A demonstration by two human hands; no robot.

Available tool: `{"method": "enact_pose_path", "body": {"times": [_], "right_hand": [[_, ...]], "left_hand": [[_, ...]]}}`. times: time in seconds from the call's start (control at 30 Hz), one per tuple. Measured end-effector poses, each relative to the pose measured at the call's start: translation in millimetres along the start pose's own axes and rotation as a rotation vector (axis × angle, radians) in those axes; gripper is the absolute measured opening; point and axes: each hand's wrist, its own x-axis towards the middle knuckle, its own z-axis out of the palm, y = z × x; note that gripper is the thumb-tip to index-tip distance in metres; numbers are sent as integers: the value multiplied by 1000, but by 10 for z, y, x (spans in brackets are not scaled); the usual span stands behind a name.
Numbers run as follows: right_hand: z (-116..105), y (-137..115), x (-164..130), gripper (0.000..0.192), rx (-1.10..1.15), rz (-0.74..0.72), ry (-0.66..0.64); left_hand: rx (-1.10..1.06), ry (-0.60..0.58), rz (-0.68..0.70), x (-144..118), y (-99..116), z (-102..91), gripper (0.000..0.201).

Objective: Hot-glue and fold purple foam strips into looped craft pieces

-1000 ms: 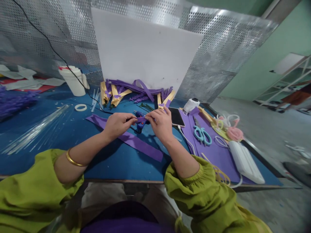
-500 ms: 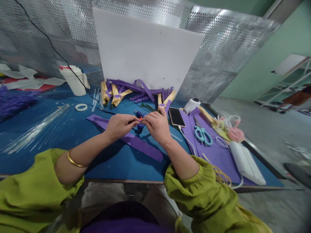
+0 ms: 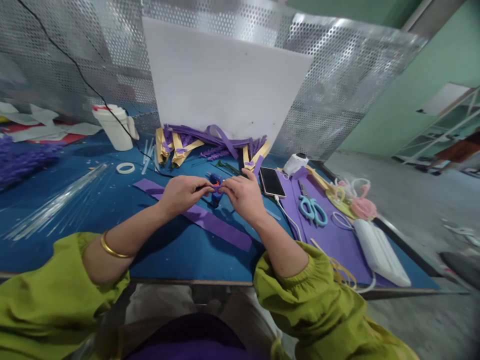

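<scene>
My left hand (image 3: 183, 192) and my right hand (image 3: 243, 196) meet fingertip to fingertip over the blue table (image 3: 93, 235), pinching a small purple piece between them; most of it is hidden by my fingers. A blue glue gun (image 3: 215, 189) with an orange tip sits just behind my fingertips. A long purple foam strip (image 3: 210, 224) lies flat under my wrists, running diagonally toward the near right.
A pile of purple and yellow strips (image 3: 210, 140) leans against a white board (image 3: 225, 80). A phone (image 3: 272, 181), teal scissors (image 3: 311, 209), a white pack (image 3: 380, 252) and pink rolls (image 3: 362, 206) lie at right. A white cup (image 3: 114, 127), tape ring (image 3: 125, 168) and clear sticks (image 3: 52, 205) lie at left.
My hands have drawn closer together; the purple piece seen between them a second ago is now mostly hidden by the fingertips. The view shifted slightly.
</scene>
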Motion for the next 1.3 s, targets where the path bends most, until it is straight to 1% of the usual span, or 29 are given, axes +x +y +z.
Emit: {"method": "enact_pose_path", "body": {"times": [0.1,0.17,0.3,0.4,0.5,0.57,0.63,0.73,0.83,0.9,0.97,1.0,1.1,1.2,1.3], "right_hand": [[-52,77,13,20,-16,96,68],[-89,130,21,19,-18,150,93],[-130,210,24,16,-33,234,71],[-157,233,27,16,-26,347,5],[-224,215,48,21,11,440,-78],[-294,198,75,21,43,453,-133],[-374,200,115,21,99,445,-204],[-487,279,214,17,262,447,-355],[-573,467,387,16,380,469,-480],[-611,637,540,16,407,492,-530],[-628,821,708,15,432,535,-561],[-624,912,791,15,444,559,-566],[-547,1163,1027,14,473,635,-552],[-373,1382,1261,16,487,701,-521],[-159,1586,1545,15,466,750,-471]], "left_hand": [[-14,-4,-41,51,-101,-114,31],[-30,-30,-66,88,-202,-221,29],[-115,-111,-153,151,-444,-442,27],[-145,-122,-228,210,-623,-593,25],[-161,-104,-213,315,-767,-741,26],[-157,-80,-206,416,-837,-839,28],[-135,-60,-234,540,-892,-928,28],[-162,-46,-275,749,-962,-1020,23],[-260,-81,-304,955,-1038,-1055,16],[-308,-119,-327,1084,-1101,-1052,16],[-361,-104,-368,1207,-1178,-1032,19],[-394,-70,-398,1268,-1222,-1016,19],[-477,85,-537,1454,-1368,-941,20],[-479,204,-640,1662,-1519,-847,21],[-445,288,-687,1914,-1655,-762,14]]}}
